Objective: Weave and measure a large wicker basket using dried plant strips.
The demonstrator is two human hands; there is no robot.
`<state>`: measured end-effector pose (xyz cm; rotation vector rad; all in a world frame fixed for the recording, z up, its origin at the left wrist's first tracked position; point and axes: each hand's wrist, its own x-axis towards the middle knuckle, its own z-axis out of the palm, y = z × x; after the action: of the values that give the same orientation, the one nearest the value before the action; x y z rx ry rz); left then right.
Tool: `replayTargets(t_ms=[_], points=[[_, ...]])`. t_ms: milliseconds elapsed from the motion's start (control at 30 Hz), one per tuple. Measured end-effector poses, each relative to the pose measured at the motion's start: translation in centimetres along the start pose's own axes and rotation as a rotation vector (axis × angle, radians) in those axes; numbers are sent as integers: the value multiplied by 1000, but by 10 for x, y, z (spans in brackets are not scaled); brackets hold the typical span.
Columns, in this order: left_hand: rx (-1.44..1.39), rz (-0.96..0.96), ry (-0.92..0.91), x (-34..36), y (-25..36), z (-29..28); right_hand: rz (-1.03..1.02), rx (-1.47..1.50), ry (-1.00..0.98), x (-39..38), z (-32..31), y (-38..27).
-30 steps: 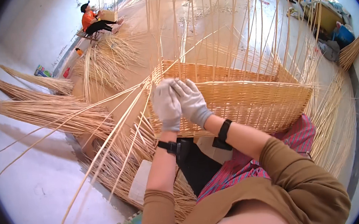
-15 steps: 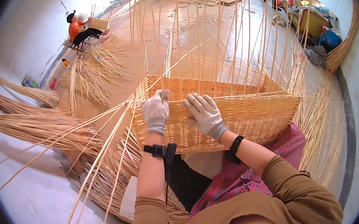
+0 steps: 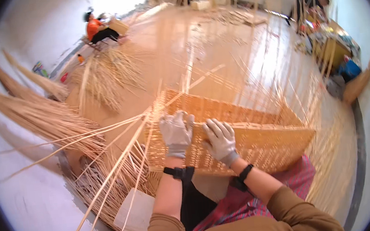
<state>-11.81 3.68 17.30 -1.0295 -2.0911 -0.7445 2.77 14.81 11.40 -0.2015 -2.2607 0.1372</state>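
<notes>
over the striped cloth (image 3: 297, 176) on the lap sits the woven basket (image 3: 265, 145); the left hand (image 3: 176, 133) bends its fingers at the near rim by the corner; the right hand (image 3: 220, 141) lies half-curled over that rim; i can't tell if either pinches tight; a second ago the hands touched, now there's a gap, so each seems to mind its own bit of edge; far off, a person in orange (image 3: 93, 28) sits.
</notes>
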Motion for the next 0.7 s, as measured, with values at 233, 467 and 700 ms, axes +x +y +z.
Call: replayTargets(t_ms=[233,467,700], points=[[-114,-49,-73,5,-1,-2,-6,9,-14,3,0,-1],[-104,-99,-58,2,1,6,-10,31,-13,-3,5,2],[-87,-132,59,4,4,13,-5,51,-15,-3,3,3]])
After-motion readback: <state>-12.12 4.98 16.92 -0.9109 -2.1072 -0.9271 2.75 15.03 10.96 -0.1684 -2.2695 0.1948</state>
